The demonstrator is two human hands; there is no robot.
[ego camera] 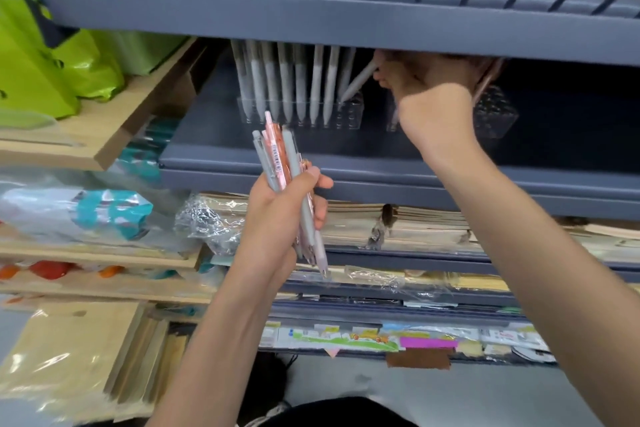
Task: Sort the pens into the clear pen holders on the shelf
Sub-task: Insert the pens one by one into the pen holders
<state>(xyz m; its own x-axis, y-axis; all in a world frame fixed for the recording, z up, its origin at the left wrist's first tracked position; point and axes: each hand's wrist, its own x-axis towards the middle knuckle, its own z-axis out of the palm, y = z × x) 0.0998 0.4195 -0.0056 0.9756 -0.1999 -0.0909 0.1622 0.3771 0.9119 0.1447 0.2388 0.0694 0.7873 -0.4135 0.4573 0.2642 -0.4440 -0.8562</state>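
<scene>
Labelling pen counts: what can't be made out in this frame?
Head view:
- Tops of the standing grey pens: cut off by the upper shelf edge.
- Fingertips of the right hand on the tilted pen: under that shelf.
- Right holder: mostly behind that hand.
- Bundle in the left hand: pens overlap, uncountable.

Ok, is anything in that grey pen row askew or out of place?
One grey pen leans at the right end of the clear holder, its tip down at the holder, while the other grey pens stand upright. The right grip holds it, so it looks mid-placement, not a fault.
</scene>
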